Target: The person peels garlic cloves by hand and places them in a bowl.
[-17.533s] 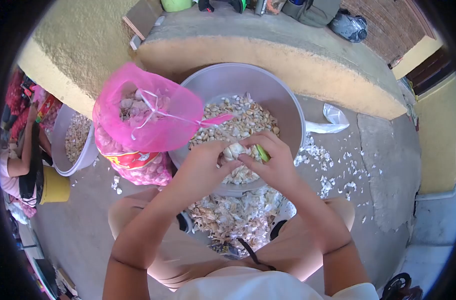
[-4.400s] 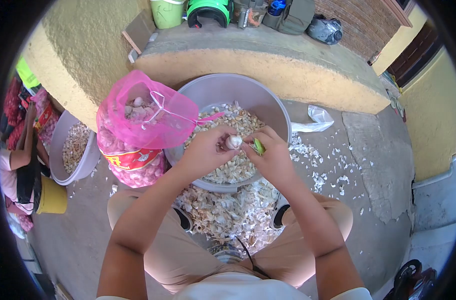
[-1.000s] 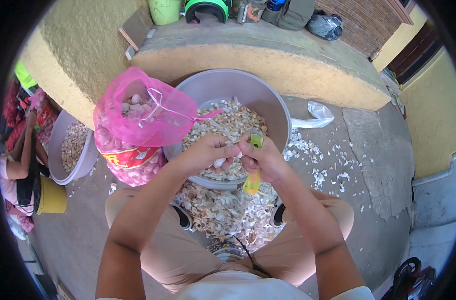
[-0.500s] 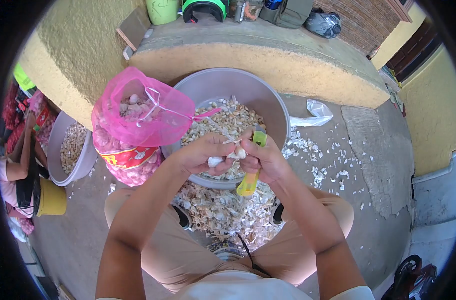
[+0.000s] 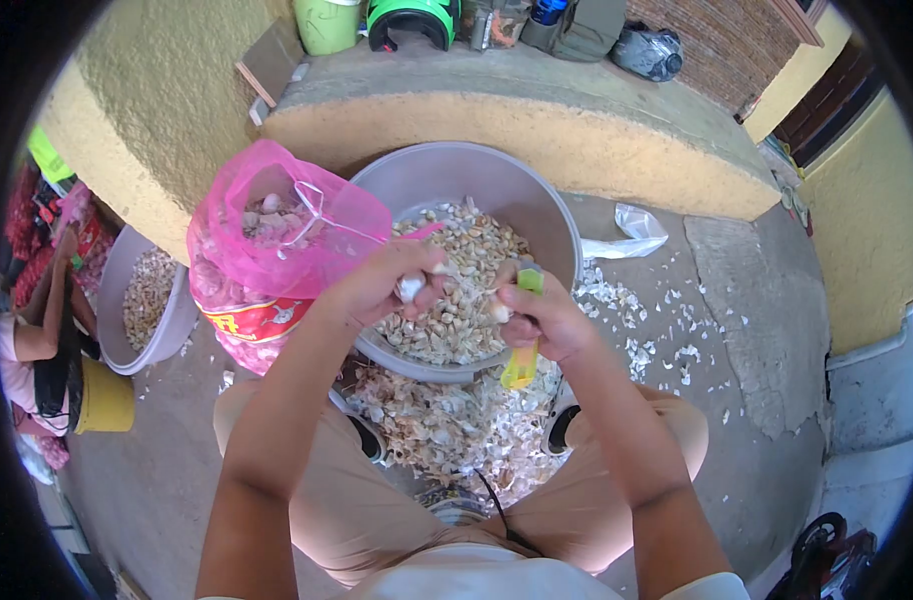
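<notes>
My left hand is closed around white garlic above the left part of a big grey basin. To its right, my right hand grips a yellow-green cutter knife, its handle pointing down. A pale garlic clove shows at the right hand's fingertips. Below both hands, many loose garlic cloves lie in the basin. A pink mesh bag of garlic bulbs stands against the basin's left side.
Garlic skins are heaped between my feet, and more flakes lie on the floor at right. A concrete ledge runs behind the basin. At far left a person sits beside another basin and a yellow bucket.
My hands were together on the garlic and have moved apart, left hand up and left, right hand to the right with the knife. Garlic shows in both hands now.
</notes>
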Motion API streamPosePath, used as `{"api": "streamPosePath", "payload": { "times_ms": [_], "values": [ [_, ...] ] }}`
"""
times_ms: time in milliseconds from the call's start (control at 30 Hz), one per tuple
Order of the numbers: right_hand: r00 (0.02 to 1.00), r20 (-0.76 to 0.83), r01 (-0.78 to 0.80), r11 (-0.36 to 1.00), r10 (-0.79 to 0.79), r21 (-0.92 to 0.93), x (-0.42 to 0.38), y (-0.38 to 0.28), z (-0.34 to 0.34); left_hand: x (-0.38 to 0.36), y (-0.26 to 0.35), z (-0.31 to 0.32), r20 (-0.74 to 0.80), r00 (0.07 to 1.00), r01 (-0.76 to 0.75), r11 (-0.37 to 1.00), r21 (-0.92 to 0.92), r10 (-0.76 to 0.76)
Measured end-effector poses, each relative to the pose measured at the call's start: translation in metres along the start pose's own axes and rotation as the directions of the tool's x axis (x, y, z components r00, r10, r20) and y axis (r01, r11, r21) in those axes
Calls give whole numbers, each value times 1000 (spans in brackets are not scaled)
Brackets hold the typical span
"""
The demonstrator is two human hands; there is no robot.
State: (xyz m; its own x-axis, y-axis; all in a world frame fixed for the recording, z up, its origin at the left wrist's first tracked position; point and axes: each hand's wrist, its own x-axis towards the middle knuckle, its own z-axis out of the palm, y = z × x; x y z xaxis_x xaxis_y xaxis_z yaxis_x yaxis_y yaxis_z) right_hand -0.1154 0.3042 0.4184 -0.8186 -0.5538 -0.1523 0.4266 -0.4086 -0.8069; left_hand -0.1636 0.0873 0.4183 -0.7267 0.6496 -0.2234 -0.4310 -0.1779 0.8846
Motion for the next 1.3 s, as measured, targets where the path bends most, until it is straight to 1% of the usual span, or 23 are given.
{"api": "streamPosePath", "payload": {
  "times_ms": [67, 167, 200, 267, 300, 367, 467, 500, 567, 667, 767, 867, 900, 933, 1000, 1067, 1100, 1167, 1200, 1267, 1300],
  "values": [
    [997, -82, 7, 1000, -5, 17, -3, -6, -4, 0, 5, -2, -212, 976, -20, 996, 85, 37],
    [982, -190, -14, 1000, 19, 27, -4, -11, -2, 5, 3, -3, -263, 964, 68, 929, 364, 33],
    [975, -222, -26, 999, 32, 29, -3, -11, -1, 7, 0, -3, -272, 959, 42, 905, 422, 82],
    [971, -228, -61, 998, 67, 36, -1, -9, -2, 12, -8, -2, -279, 943, -2, 844, 536, 180],
    [969, -230, -78, 996, 85, 39, 0, -7, -3, 16, -12, -1, -304, 902, -61, 788, 612, 306],
    [965, -248, -75, 996, 85, 50, 2, -5, -3, 23, -19, 4, -312, 778, -145, 639, 755, 545],
    [954, -285, -81, 995, 96, 65, 5, -1, 0, 18, -10, 27, -354, 845, -91, 760, 643, 400],
    [949, -298, -85, 994, 103, 72, 6, 0, 0, 18, -12, 31, -281, 868, -127, 730, 672, 409],
    [960, -255, -105, 992, 120, 72, 8, 1, -1, 15, -15, 35, -135, 900, -199, 667, 718, 414],
    [964, -207, -150, 984, 167, 97, 9, 2, -4, 17, -19, 29, -30, 961, -203, 778, 595, 274],
    [965, -174, -178, 978, 196, 111, 9, 0, -6, 11, -10, 30, -112, 978, -91, 845, 526, 175],
    [964, -173, -191, 979, 201, 72, 9, -2, -3, 12, -11, 28, -137, 970, -94, 831, 548, 200],
    [963, -176, -195, 979, 202, 52, 10, -2, -1, 11, -12, 28, -142, 958, -126, 813, 568, 248],
    [962, -230, -168, 983, 147, -75, 10, 0, 3, 10, -13, 29, -147, 944, -158, 793, 588, 296],
    [950, -311, -125, 937, 19, -327, 11, 4, 12, 9, -16, 29, -134, 919, -211, 751, 626, 370],
    [940, -337, -111, 876, -62, -470, 12, 7, 12, 11, -20, 26, -100, 901, -258, 706, 660, 423],
    [933, -344, -106, 837, -103, -538, 12, 8, 12, 12, -23, 25, -71, 871, -278, 606, 745, 486],
    [925, -334, -71, 785, -179, -616, 13, 8, 15, 13, -27, 25, 12, 804, -293, 378, 878, 595],
    [920, -327, -55, 756, -214, -652, 13, 7, 17, 12, -25, 26, -3, 838, -270, 419, 867, 546],
    [932, -300, -109, 635, -201, -765, 9, 1, 21, 8, -20, 30, -29, 897, -217, 496, 841, 442],
    [938, -287, -132, 568, -194, -813, 9, -1, 22, 8, -19, 30, 3, 897, -216, 432, 876, 442]
  ]
}}
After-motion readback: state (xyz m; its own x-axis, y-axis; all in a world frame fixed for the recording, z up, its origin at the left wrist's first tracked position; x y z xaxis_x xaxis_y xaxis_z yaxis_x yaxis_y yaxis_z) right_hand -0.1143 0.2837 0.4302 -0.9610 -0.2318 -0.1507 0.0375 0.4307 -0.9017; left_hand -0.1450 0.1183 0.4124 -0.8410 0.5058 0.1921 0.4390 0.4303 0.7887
